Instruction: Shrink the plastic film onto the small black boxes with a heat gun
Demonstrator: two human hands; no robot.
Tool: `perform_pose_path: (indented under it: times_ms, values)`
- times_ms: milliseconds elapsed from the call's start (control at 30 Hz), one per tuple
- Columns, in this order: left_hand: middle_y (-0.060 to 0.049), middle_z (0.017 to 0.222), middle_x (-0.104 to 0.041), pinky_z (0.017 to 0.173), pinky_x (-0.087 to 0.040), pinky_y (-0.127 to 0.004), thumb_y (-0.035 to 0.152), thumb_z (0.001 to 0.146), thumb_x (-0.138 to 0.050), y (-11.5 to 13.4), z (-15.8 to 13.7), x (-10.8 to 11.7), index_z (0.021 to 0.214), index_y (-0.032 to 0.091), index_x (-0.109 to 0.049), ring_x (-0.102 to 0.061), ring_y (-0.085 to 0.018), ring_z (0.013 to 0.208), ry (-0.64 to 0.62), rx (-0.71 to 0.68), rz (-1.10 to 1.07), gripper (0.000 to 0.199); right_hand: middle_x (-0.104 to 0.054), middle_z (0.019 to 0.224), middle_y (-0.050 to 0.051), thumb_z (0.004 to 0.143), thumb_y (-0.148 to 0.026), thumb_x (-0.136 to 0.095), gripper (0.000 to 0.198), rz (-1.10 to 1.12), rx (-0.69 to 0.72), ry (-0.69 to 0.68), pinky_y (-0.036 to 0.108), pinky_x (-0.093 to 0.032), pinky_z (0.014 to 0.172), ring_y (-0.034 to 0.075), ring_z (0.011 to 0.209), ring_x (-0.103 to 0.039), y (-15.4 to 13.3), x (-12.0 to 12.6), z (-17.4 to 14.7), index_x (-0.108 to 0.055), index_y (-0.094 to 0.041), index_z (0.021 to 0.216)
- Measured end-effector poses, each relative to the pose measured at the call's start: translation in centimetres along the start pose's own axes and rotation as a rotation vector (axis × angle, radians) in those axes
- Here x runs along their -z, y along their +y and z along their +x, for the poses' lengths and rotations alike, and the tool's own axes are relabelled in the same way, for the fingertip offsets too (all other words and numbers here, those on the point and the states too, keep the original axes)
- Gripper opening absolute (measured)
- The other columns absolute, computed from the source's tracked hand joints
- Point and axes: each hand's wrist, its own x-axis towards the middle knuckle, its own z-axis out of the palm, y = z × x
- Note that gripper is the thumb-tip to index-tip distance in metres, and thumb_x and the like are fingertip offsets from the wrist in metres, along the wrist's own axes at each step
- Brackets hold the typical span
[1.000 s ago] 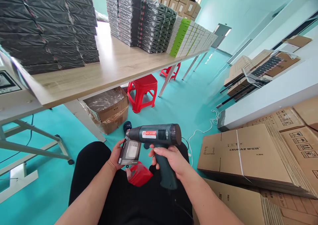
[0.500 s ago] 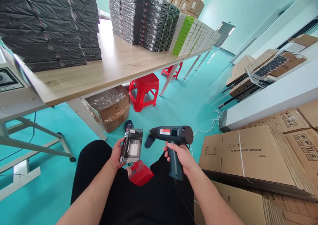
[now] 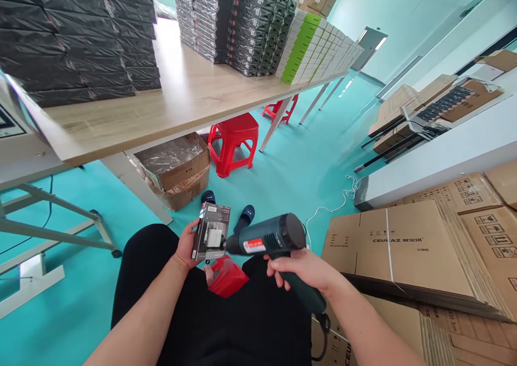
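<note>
Holds dark box (image 3: 210, 233) by its left side in left hand (image 3: 187, 243), near left knee (image 3: 147, 250), likely to keep printed face uncovered. Grips heat gun (image 3: 269, 235) by its handle in right hand (image 3: 298, 267), pointing nozzle (image 3: 233, 244) at box's lower right edge, apparently for close aim; cannot tell whether touching.

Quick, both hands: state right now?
Left hand: closed, holding a small black rectangular box.
Right hand: closed, holding a dark green, pistol-shaped heat gun by its handle.
</note>
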Motion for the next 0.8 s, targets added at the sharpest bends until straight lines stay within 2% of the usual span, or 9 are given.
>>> perform_pose_path:
  times_ms: [67, 133, 233, 333, 433, 533, 600, 700, 800]
  values:
    - [-0.013, 0.085, -0.071, 0.078, -0.052, -0.046, 0.043, 0.076, -0.059, 0.0, 0.1, 0.1, 0.095, 0.010, -0.066, -0.067, -0.031, 0.085, 0.003, -0.003, 0.006, 0.038, -0.067, 0.083, 0.007, 0.077, -0.033, -0.062, 0.028, 0.054, 0.053, 0.108, 0.027, -0.047, 0.052, 0.015, 0.062, -0.060, -0.1, -0.1, 0.6, -0.063, -0.014, 0.098]
    - [-0.013, 0.088, -0.071, 0.080, -0.052, -0.045, 0.044, 0.076, -0.059, 0.0, 0.1, 0.2, 0.098, 0.010, -0.065, -0.067, -0.030, 0.085, -0.003, 0.010, 0.004, 0.040, -0.066, 0.081, 0.007, 0.078, -0.033, -0.062, 0.028, 0.067, 0.058, 0.135, 0.027, -0.048, 0.053, 0.015, 0.061, -0.060, -0.2, -0.2, 0.9, -0.063, -0.014, 0.097]
    - [-0.013, 0.090, -0.071, 0.080, -0.052, -0.045, 0.047, 0.076, -0.059, -0.1, 0.0, 0.0, 0.101, 0.011, -0.064, -0.067, -0.030, 0.086, -0.022, 0.009, 0.000, 0.044, -0.066, 0.076, 0.007, 0.075, -0.027, -0.064, 0.024, 0.019, -0.007, -0.016, 0.026, -0.046, 0.049, 0.014, 0.056, -0.059, 0.1, -0.2, 0.3, -0.064, -0.012, 0.094]
    - [-0.013, 0.093, -0.069, 0.078, -0.053, -0.044, 0.049, 0.077, -0.060, -0.2, 0.2, -0.1, 0.107, 0.013, -0.062, -0.066, -0.030, 0.088, -0.014, -0.088, -0.012, 0.048, -0.066, 0.078, 0.008, 0.076, -0.025, -0.063, 0.026, 0.085, -0.047, -0.109, 0.025, -0.045, 0.048, 0.015, 0.057, -0.060, 0.9, -0.1, -0.7, -0.064, -0.011, 0.097]
    - [-0.010, 0.096, -0.068, 0.078, -0.053, -0.044, 0.045, 0.076, -0.063, -0.2, 0.8, 0.2, 0.108, 0.017, -0.059, -0.066, -0.027, 0.087, 0.088, -0.214, -0.035, 0.043, -0.065, 0.081, 0.008, 0.080, -0.030, -0.058, 0.027, 0.255, 0.031, 0.048, 0.024, -0.046, 0.050, 0.014, 0.060, -0.060, 1.7, -0.1, -0.7, -0.062, -0.012, 0.101]
    - [-0.011, 0.094, -0.067, 0.077, -0.053, -0.047, 0.050, 0.075, -0.063, 0.0, 1.6, 0.9, 0.100, 0.016, -0.057, -0.065, -0.028, 0.088, 0.220, -0.185, -0.050, 0.042, -0.066, 0.080, 0.007, 0.080, -0.032, -0.059, 0.028, 0.302, 0.067, 0.200, 0.024, -0.047, 0.051, 0.014, 0.061, -0.060, 2.4, -0.9, -0.1, -0.062, -0.013, 0.100]
    - [-0.013, 0.091, -0.066, 0.074, -0.054, -0.048, 0.055, 0.075, -0.059, 0.0, 2.0, 1.2, 0.093, 0.015, -0.056, -0.065, -0.030, 0.086, 0.249, -0.142, -0.041, 0.044, -0.067, 0.079, 0.008, 0.077, -0.032, -0.062, 0.029, 0.272, 0.040, 0.161, 0.025, -0.047, 0.050, 0.015, 0.059, -0.060, 2.8, -2.1, 0.3, -0.064, -0.012, 0.098]
    - [-0.013, 0.085, -0.065, 0.069, -0.055, -0.046, 0.055, 0.078, -0.055, -0.2, 2.4, 1.3, 0.089, 0.015, -0.055, -0.066, -0.028, 0.079, 0.206, -0.141, -0.026, 0.041, -0.069, 0.080, 0.010, 0.076, -0.032, -0.064, 0.031, 0.284, 0.058, 0.064, 0.027, -0.048, 0.052, 0.016, 0.058, -0.061, 3.1, -4.2, 0.8, -0.066, -0.011, 0.099]
    - [-0.011, 0.080, -0.062, 0.067, -0.056, -0.045, 0.055, 0.079, -0.054, -0.3, 2.3, 1.6, 0.088, 0.016, -0.053, -0.066, -0.027, 0.075, 0.252, -0.149, -0.059, 0.039, -0.069, 0.078, 0.009, 0.077, -0.034, -0.064, 0.032, 0.325, 0.126, 0.159, 0.028, -0.048, 0.056, 0.015, 0.059, -0.060, 2.9, -5.2, 1.3, -0.066, -0.012, 0.100]
